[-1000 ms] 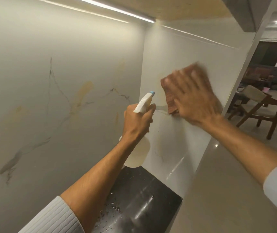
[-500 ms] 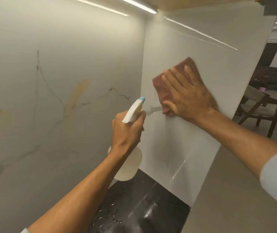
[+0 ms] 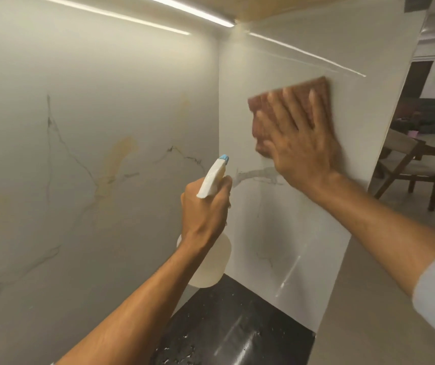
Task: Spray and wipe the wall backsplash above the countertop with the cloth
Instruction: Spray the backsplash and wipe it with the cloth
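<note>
My right hand (image 3: pixel 303 143) lies flat with fingers spread on a reddish-brown cloth (image 3: pixel 263 106), pressing it against the white marble backsplash panel (image 3: pixel 269 219) on the right side of the corner. My left hand (image 3: pixel 205 206) grips the neck of a translucent spray bottle (image 3: pixel 208 262) with a white trigger head and blue nozzle, held upright in front of the corner, nozzle pointing up and right. The left backsplash wall (image 3: pixel 92 127) shows grey veins and yellowish marks.
A black countertop (image 3: pixel 237 330) with water droplets lies below the corner. A light strip (image 3: pixel 184 11) runs under the cabinet above. To the right the panel ends, and a wooden chair (image 3: pixel 411 167) stands on the floor beyond. A beige surface (image 3: pixel 369 325) sits at lower right.
My right hand has slid the cloth up and to the right along the panel. My left hand with the bottle has stayed near the corner.
</note>
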